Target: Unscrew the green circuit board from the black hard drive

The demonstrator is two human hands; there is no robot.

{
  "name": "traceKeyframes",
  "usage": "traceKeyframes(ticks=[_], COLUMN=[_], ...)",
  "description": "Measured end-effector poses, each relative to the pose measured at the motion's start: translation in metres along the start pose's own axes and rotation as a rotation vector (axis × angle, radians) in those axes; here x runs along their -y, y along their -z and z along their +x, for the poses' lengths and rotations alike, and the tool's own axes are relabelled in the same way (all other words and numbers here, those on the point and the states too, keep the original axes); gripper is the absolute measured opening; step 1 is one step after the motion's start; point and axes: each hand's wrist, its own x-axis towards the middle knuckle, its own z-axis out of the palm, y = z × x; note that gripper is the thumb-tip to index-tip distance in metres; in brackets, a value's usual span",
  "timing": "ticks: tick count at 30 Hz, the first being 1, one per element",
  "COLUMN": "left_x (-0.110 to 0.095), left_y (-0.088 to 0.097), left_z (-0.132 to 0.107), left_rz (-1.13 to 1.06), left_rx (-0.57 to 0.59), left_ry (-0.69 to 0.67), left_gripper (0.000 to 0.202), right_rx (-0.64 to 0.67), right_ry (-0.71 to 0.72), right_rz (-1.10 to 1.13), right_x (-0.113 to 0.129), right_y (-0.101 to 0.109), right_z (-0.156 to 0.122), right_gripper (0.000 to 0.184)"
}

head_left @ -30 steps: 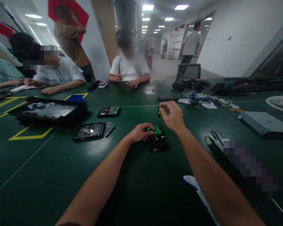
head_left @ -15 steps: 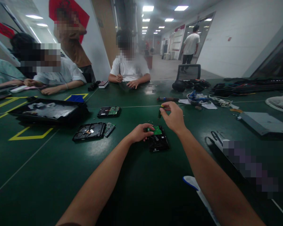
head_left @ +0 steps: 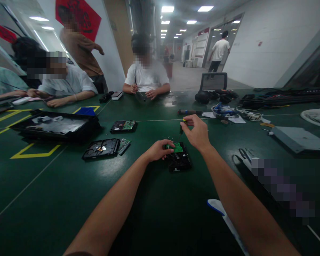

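A black hard drive with a green circuit board on top lies on the dark green table in front of me. My left hand grips its left edge, fingers curled on the board's corner. My right hand pinches the top of a small screwdriver held upright, with its tip down at the far end of the board.
Two more opened drives and a black tray lie to the left. Cables and tools and a grey box lie to the right. People sit across the table; one walks away down the corridor.
My hands and the drive have hardly moved; the screwdriver stays upright over the board. The standing person at the far left has lowered an arm, and the person in the corridor has walked further away.
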Motion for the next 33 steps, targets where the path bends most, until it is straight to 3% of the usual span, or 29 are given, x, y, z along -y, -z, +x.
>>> traceKeyframes(ticks=[7, 13, 19, 25, 33], left_x=[-0.0005, -0.0013, 0.0001, -0.0002, -0.0016], left_y=[-0.0002, -0.0005, -0.0006, -0.0008, -0.0003], left_z=[-0.0001, 0.0000, -0.0006, -0.0006, -0.0007], left_rz=[0.012, 0.007, -0.008, -0.004, 0.003], left_rx=[0.001, -0.001, -0.008, -0.003, -0.004], left_ry=[0.002, 0.018, 0.004, -0.003, 0.005], left_gripper=[0.030, 0.032, 0.031, 0.030, 0.030], right_rx=[0.034, 0.001, 0.012, 0.003, 0.001], right_ry=[0.051, 0.006, 0.076, 0.005, 0.068], right_rz=[-0.021, -0.025, -0.066, -0.022, -0.062], right_x=[0.0014, 0.0014, 0.0037, 0.0007, 0.0024], right_y=[0.0005, 0.0003, 0.0020, -0.0002, 0.0014], right_z=[-0.0001, -0.0002, 0.0003, -0.0001, 0.0002], right_gripper=[0.016, 0.011, 0.014, 0.013, 0.015])
